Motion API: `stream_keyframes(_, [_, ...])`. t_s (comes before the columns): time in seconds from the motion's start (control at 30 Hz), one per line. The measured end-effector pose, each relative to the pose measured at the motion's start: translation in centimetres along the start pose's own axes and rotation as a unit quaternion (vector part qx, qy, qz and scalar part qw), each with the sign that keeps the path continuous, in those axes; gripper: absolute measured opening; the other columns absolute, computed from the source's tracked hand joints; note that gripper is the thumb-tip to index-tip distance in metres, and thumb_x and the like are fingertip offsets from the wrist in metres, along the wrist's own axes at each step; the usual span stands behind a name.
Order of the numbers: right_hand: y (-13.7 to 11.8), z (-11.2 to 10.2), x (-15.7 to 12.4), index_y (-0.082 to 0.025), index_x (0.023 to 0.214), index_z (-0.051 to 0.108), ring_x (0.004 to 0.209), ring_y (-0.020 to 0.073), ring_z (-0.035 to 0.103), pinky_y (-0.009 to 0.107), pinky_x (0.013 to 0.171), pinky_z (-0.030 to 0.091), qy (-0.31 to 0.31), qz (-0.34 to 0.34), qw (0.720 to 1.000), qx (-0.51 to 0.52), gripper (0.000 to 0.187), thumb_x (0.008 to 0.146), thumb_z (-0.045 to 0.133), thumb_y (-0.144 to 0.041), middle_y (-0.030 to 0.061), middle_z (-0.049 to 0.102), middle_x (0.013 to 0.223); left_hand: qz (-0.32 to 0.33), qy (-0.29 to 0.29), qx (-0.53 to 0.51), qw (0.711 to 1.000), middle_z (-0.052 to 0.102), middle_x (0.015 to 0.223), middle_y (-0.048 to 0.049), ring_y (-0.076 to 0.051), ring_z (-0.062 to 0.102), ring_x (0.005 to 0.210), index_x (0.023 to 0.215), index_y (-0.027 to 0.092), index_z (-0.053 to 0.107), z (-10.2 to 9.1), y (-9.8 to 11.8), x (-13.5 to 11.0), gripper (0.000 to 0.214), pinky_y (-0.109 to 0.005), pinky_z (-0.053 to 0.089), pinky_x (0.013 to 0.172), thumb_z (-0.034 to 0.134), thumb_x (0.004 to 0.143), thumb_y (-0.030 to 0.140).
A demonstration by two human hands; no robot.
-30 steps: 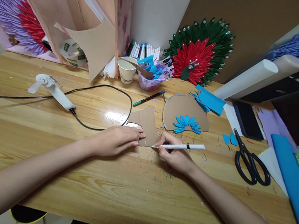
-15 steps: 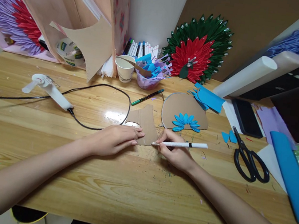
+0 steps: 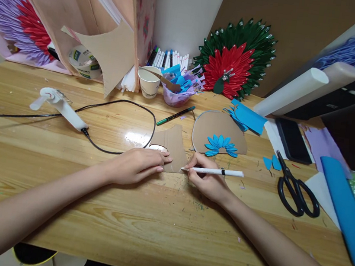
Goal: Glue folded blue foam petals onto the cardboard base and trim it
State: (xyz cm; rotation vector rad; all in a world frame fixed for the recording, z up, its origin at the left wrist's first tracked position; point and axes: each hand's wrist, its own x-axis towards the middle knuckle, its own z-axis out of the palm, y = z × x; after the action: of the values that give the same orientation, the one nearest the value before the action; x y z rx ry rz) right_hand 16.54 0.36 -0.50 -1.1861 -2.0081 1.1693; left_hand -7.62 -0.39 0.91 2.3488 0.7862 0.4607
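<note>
My left hand (image 3: 140, 166) lies flat on a small piece of brown cardboard (image 3: 175, 148), its fingers stretched out and pressing it to the table. In my right hand (image 3: 208, 181) is a white marker (image 3: 216, 171) with a black band, gripped between thumb and fingers. The marker's tip touches the cardboard near its lower right corner, where a faint short line shows. Just behind my right hand lies a rounded cardboard piece (image 3: 211, 126) with a fan of blue paper petals (image 3: 221, 146) on it.
Black scissors (image 3: 297, 192) and a dark phone (image 3: 292, 139) lie to the right. A white glue gun (image 3: 66, 109) with a black cord rests at left. Behind stand a paper cup (image 3: 148, 84), a bowl of paper scraps (image 3: 175, 98) and a green-and-red paper fan (image 3: 230, 66).
The white marker in my right hand has shifted very slightly left, its tip still at the cardboard's lower right corner. My left hand stays in place.
</note>
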Motion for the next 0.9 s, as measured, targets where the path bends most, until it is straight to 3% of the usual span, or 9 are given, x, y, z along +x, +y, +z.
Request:
stream_keyframes(0.17, [0.1,0.1,-0.1,-0.019,0.077,0.050,0.061,0.0129,0.052,0.025,0.056,0.040,0.055,0.014,0.995,0.087,0.004,0.080,0.050,-0.022,-0.0002,0.054,0.066,0.004,-0.004,0.002,1.000,0.059,0.120,-0.0089,-0.017,0.047,0.120,0.096,0.017,0.056,0.0,0.0,0.0,0.019,-0.036,0.039,0.101,0.039,0.091,0.022])
stream_keyframes(0.33, [-0.4,0.3,0.0,-0.019,0.092,0.054,0.081,0.0169,0.060,0.029,0.069,0.046,0.013,0.029,0.990,0.135,0.012,0.084,0.049,-0.025,0.0060,0.063,0.087,-0.005,0.027,-0.003,1.000,0.056,0.123,-0.0095,-0.018,0.051,0.116,0.095,0.017,0.056,0.1,-0.2,-0.3,0.018,-0.038,0.040,0.099,0.039,0.090,0.021])
stream_keyframes(0.43, [-0.8,0.4,0.0,-0.019,0.094,0.053,0.081,0.0167,0.061,0.028,0.069,0.047,-0.002,0.036,0.988,0.150,0.013,0.083,0.050,-0.024,0.0064,0.064,0.088,0.004,0.055,-0.006,0.998,0.058,0.120,-0.0089,-0.017,0.052,0.113,0.100,0.017,0.055,-0.1,0.0,-0.4,0.018,-0.040,0.036,0.103,0.040,0.088,0.017])
stream_keyframes(0.67, [-1.0,0.6,0.3,-0.018,0.084,0.053,0.065,0.0133,0.055,0.023,0.056,0.041,0.018,0.033,0.993,0.115,0.006,0.080,0.052,-0.022,0.0033,0.061,0.075,0.062,0.067,-0.009,0.996,0.065,0.102,-0.0082,-0.017,0.059,0.099,0.087,0.017,0.053,-0.6,0.9,-0.4,0.013,-0.035,0.041,0.098,0.042,0.084,0.013])
stream_keyframes(0.8, [-1.3,0.7,1.1,-0.018,0.081,0.056,0.065,0.0119,0.052,0.022,0.059,0.040,0.057,-0.036,0.997,0.034,0.009,0.074,0.053,-0.013,0.0011,0.057,0.073,0.120,0.093,0.005,0.988,0.066,0.091,-0.0097,-0.018,0.061,0.089,0.082,0.017,0.052,-0.6,1.4,-0.1,0.011,-0.032,0.047,0.086,0.041,0.084,0.014])
stream_keyframes(0.9, [-1.6,0.9,1.8,-0.019,0.083,0.057,0.068,0.0119,0.052,0.023,0.062,0.040,0.048,-0.066,0.997,0.006,0.019,0.068,0.053,-0.008,0.0010,0.057,0.077,0.138,0.109,0.010,0.984,0.065,0.085,-0.0092,-0.017,0.061,0.082,0.081,0.017,0.051,-0.6,1.5,0.0,0.012,-0.031,0.049,0.081,0.039,0.084,0.015])
